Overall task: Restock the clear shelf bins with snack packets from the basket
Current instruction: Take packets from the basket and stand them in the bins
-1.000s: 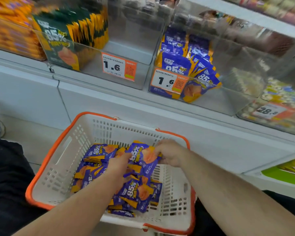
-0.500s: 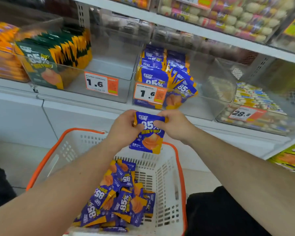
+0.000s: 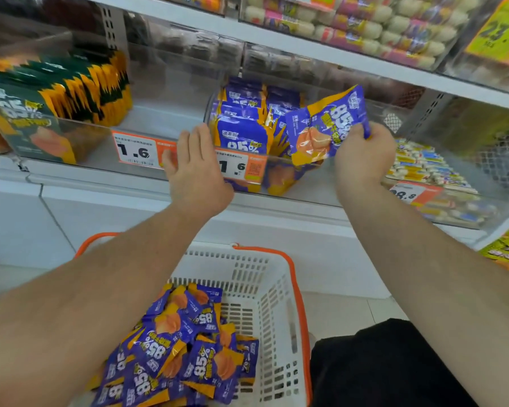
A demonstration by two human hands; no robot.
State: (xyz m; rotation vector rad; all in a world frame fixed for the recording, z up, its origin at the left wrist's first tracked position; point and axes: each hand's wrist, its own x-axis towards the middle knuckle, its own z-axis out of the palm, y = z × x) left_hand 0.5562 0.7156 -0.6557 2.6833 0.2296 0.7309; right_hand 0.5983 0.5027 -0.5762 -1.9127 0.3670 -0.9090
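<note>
White shop shelving fills the view, with a row of clear bins along the middle shelf (image 3: 188,189) and a white basket (image 3: 265,277) with orange rim on the floor below. The right hand (image 3: 362,154) pinches a purple snack packet (image 3: 323,124) by its right edge, fingers clamped on the foil, and holds it tilted above the front wall of the purple-packet bin (image 3: 279,177). The left hand (image 3: 197,171) hovers at that bin's left front corner, fingers straight and slightly apart, holding nothing.

The packet hangs from one edge only, so it could twist and slip, or catch the bin's front wall and fall back toward the basket. Pushed in carelessly, it could topple the upright packets (image 3: 241,133) already inside.

The basket's near side is cut off by the frame and partly covered by the left forearm, so how many loose packets (image 3: 188,356) remain is unclear. The bin's right half seems empty, though glare on the plastic makes that uncertain.
</note>
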